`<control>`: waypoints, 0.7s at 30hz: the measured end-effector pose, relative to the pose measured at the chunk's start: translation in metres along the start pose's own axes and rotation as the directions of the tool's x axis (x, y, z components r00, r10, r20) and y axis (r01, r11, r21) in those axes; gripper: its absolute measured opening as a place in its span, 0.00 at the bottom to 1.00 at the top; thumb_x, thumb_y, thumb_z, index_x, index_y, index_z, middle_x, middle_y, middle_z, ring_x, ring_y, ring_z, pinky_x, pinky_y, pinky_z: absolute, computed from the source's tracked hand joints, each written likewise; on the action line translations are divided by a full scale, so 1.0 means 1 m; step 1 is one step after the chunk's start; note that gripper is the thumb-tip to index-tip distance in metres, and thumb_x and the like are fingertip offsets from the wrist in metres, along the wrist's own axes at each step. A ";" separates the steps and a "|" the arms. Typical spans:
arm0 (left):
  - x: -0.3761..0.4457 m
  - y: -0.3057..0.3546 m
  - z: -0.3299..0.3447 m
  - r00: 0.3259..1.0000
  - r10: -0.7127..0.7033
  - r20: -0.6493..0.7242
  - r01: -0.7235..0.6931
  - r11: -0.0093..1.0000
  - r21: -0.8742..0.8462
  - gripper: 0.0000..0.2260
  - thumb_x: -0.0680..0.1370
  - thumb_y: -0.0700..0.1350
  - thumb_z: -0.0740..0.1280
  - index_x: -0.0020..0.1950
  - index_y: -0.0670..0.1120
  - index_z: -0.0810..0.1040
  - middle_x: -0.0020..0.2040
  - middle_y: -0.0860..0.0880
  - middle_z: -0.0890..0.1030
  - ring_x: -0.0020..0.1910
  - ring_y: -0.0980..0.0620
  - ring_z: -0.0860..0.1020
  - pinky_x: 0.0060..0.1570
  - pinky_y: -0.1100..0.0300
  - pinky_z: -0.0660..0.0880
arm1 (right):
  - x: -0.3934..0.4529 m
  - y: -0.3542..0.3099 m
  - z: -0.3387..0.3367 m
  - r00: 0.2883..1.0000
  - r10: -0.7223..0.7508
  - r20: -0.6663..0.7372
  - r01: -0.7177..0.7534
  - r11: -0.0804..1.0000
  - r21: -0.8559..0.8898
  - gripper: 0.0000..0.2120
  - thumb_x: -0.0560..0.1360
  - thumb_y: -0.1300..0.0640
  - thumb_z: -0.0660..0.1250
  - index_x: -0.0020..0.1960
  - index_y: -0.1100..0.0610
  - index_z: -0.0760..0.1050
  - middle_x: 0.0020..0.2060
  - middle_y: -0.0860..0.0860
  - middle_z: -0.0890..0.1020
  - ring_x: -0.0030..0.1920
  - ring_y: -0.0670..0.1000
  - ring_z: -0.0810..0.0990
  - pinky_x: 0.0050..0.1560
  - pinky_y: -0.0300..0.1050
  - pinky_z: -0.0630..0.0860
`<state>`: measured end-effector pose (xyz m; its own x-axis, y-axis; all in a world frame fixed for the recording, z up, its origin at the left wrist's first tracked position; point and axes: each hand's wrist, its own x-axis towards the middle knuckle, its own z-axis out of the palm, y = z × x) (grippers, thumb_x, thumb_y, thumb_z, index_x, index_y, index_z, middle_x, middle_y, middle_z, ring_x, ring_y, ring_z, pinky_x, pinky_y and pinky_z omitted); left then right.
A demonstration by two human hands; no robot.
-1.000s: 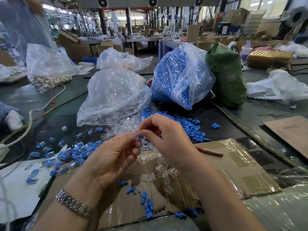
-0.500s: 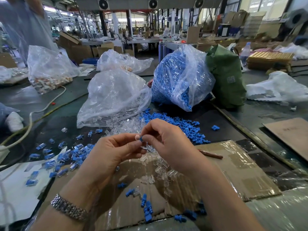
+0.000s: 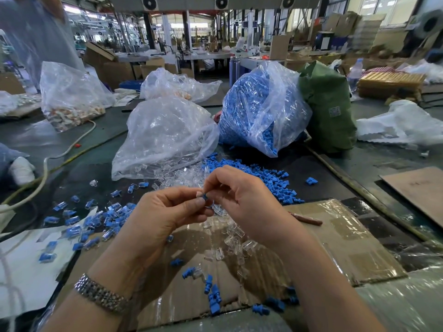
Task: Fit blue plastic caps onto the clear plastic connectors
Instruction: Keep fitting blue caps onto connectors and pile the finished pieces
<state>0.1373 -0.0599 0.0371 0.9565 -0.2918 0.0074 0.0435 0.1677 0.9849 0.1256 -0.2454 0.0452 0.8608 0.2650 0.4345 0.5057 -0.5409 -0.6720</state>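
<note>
Both hands meet above the cardboard (image 3: 335, 236): the left hand (image 3: 163, 216) pinches a small blue cap (image 3: 204, 197), and the right hand (image 3: 242, 200) pinches a clear connector (image 3: 217, 208) against it, fingertips close, likely to line the two up. Finished pieces (image 3: 96, 226) lie to the left, loose caps (image 3: 271, 178) just beyond.

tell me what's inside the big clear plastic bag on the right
The big clear plastic bag is packed with small blue plastic caps; some spill onto the table. Its crumpled folds hide what lies deeper.
</note>
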 end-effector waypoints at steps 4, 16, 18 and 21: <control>0.000 0.001 -0.003 1.000 0.009 0.007 -0.009 0.999 -0.031 0.14 0.65 0.42 0.76 0.50 0.41 0.87 0.50 0.37 0.86 0.48 0.42 0.86 0.45 0.61 0.82 | -0.001 0.005 -0.012 0.983 0.179 -0.032 -0.176 0.983 0.058 0.10 0.77 0.49 0.72 0.55 0.47 0.74 0.44 0.43 0.80 0.44 0.41 0.79 0.46 0.39 0.76; 0.003 -0.001 -0.007 0.999 0.020 -0.048 -0.024 0.997 -0.078 0.10 0.69 0.37 0.73 0.50 0.39 0.86 0.51 0.35 0.85 0.45 0.42 0.85 0.42 0.59 0.83 | -0.011 0.016 -0.024 0.730 0.683 0.012 -0.486 0.532 -0.694 0.19 0.76 0.47 0.69 0.35 0.53 0.64 0.37 0.51 0.66 0.49 0.57 0.71 0.46 0.47 0.66; 0.004 -0.001 -0.008 0.998 0.017 -0.057 -0.023 0.995 -0.098 0.11 0.69 0.37 0.72 0.51 0.38 0.85 0.51 0.35 0.85 0.45 0.42 0.85 0.42 0.60 0.83 | -0.009 0.016 -0.023 0.741 0.671 0.013 -0.481 0.545 -0.687 0.17 0.75 0.50 0.67 0.34 0.54 0.63 0.36 0.52 0.69 0.40 0.55 0.70 0.40 0.44 0.65; 0.005 -0.001 -0.010 0.997 0.015 -0.079 -0.027 0.987 -0.157 0.10 0.70 0.37 0.72 0.50 0.39 0.86 0.52 0.35 0.85 0.45 0.42 0.86 0.42 0.60 0.83 | -0.009 0.018 -0.030 0.744 0.668 0.026 -0.506 0.588 -0.631 0.14 0.78 0.52 0.66 0.37 0.54 0.65 0.34 0.50 0.71 0.34 0.50 0.69 0.34 0.45 0.63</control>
<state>0.1450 -0.0525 0.0342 0.9769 -0.2135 0.0082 0.0622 0.3211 0.9450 0.1249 -0.2812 0.0468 0.9794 -0.1438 -0.1414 -0.1745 -0.9558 -0.2367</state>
